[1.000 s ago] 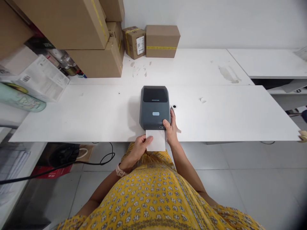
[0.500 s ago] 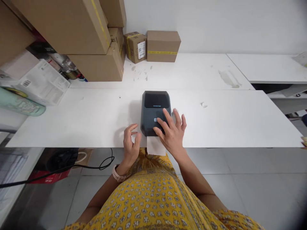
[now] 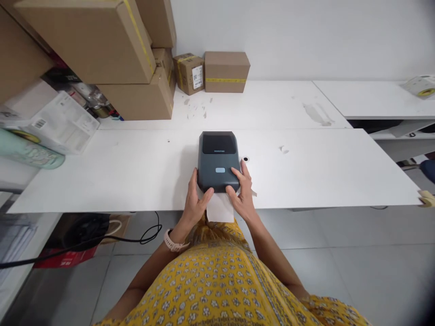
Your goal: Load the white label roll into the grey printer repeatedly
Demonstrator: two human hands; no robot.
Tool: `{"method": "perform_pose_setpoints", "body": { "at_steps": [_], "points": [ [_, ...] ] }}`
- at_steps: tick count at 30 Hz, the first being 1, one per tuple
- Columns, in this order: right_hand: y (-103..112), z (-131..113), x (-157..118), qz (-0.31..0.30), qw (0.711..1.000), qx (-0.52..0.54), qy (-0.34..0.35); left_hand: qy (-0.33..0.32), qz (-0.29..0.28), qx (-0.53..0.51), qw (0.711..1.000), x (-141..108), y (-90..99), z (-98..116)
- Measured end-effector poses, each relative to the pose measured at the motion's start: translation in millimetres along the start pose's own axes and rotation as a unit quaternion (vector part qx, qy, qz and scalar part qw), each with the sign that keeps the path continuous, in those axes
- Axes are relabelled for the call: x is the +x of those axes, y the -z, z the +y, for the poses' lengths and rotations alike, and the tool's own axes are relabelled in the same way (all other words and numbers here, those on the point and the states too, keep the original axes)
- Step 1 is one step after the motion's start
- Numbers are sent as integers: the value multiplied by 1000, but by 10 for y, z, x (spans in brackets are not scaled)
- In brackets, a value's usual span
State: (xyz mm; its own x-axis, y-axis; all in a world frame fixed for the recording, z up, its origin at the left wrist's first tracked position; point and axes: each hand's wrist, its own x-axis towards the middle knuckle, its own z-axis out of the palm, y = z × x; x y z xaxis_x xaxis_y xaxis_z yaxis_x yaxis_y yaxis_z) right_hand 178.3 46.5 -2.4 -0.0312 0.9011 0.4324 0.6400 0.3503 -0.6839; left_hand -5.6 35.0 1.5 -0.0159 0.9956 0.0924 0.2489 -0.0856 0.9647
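Note:
A dark grey label printer [image 3: 217,163] with a pale blue button stands at the front edge of the white table. White paper [image 3: 220,209] hangs from its front, down over the edge. My left hand [image 3: 196,197] holds the printer's front left corner, thumb at the front and fingers along the side. At the front right corner, my right hand [image 3: 243,192] grips it, with the thumb at the front and one finger on top. A small white round piece with a dark centre [image 3: 245,159] shows just right of the printer, partly hidden.
Cardboard boxes [image 3: 136,99] are stacked at the back left, with two smaller ones beside them. A white printed box [image 3: 64,120] and a mint green bottle [image 3: 30,151] lie at the left. Small scraps [image 3: 284,149] dot the white table [image 3: 322,176]. A black cable [image 3: 129,237] hangs below.
My right hand has drawn back from the button to the printer's right front corner. My left hand has moved in from beside the printer onto its left front corner.

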Motion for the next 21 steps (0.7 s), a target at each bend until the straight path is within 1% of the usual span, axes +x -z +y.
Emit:
{"method": "perform_pose_setpoints", "body": {
  "at_steps": [2,4,10,13,15,18,19,21],
  "points": [
    [-40,25,-76,13,998,54,-34,-4,1,9,1000,7,29,3],
    [-48,20,-101,13,996,77,-49,-10,6,9,1000,20,55,14],
    [78,-51,-44,-2,991,113,-67,-15,32,-36,999,34,56,61],
    [151,-69,55,3,990,131,-54,-35,44,-55,997,97,65,121],
    [189,-85,208,12,989,146,-33,-64,48,-75,994,213,92,195],
    [221,-133,595,45,986,156,19,-114,60,-120,984,501,141,317],
    [224,-156,754,59,985,156,37,-122,66,-131,982,611,153,342],
    [221,-205,1084,86,983,148,67,-114,76,-131,982,817,169,349]
  ]
}}
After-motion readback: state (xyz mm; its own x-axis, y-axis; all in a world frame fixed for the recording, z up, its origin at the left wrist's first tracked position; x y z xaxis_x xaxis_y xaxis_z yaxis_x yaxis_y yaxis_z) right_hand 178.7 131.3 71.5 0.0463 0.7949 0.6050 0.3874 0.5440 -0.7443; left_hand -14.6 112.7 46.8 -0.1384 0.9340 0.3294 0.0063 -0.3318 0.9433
